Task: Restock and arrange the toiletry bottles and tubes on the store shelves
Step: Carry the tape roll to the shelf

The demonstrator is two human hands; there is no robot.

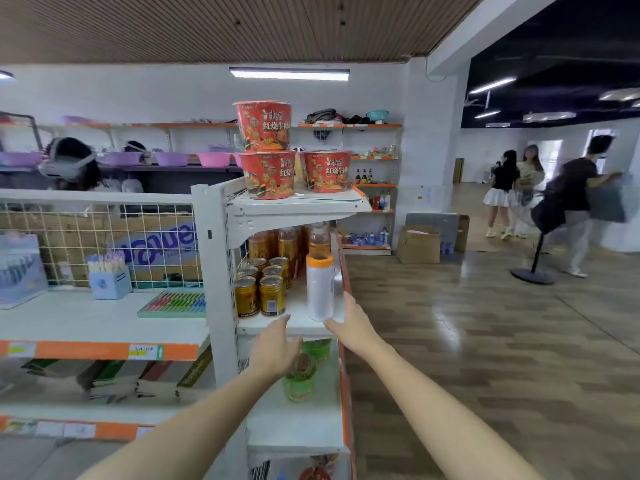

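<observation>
A white bottle with an orange cap (320, 289) stands upright at the front of the end-cap's middle shelf (298, 329). My right hand (351, 327) is at its lower right side, thumb under the bottle's base and fingers up along its far side, partly hidden behind it. My left hand (277, 348) reaches toward the shelf's front edge just left of the bottle, fingers extended and holding nothing. Gold cans (259, 289) stand in rows to the left of the bottle, with amber drink bottles (291, 244) behind them.
Red noodle bowls (270, 150) are stacked on the top shelf. Green cups (301, 372) sit on the shelf below my left hand. A stationery shelf (104, 320) runs left. Wooden floor opens to the right, with people (575, 199), a fan stand (533, 268) and a cardboard box (419, 244).
</observation>
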